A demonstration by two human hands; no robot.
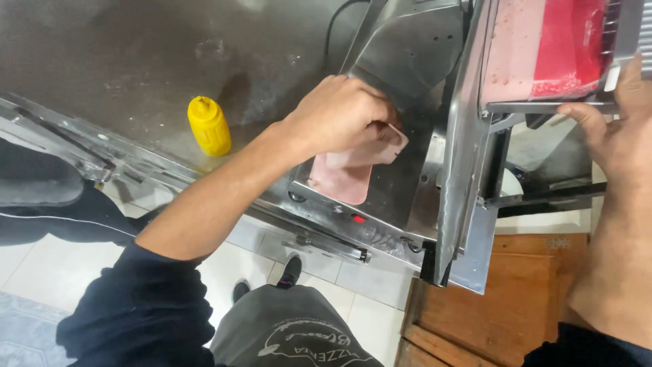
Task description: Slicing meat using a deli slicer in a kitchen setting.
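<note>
Meat slicer (pixel 435 156), steel, on a steel counter (pixel 136 61).

Left hand (pixel 339 112): fingers closed on thin pink meat slices (pixel 346 173), which lie on the slicer's receiving tray.

Right hand (pixel 614 129): fingers curled round the carriage bar (pixel 523 107).

Meat block (pixel 543 47): pink, red casing, on the carriage.

Squeeze bottle (pixel 208 126): yellow, upright, left of the slicer.

Red switch (pixel 358 219): front edge of the slicer.

The meat block (pixel 543 47) runs past the top edge.
</note>
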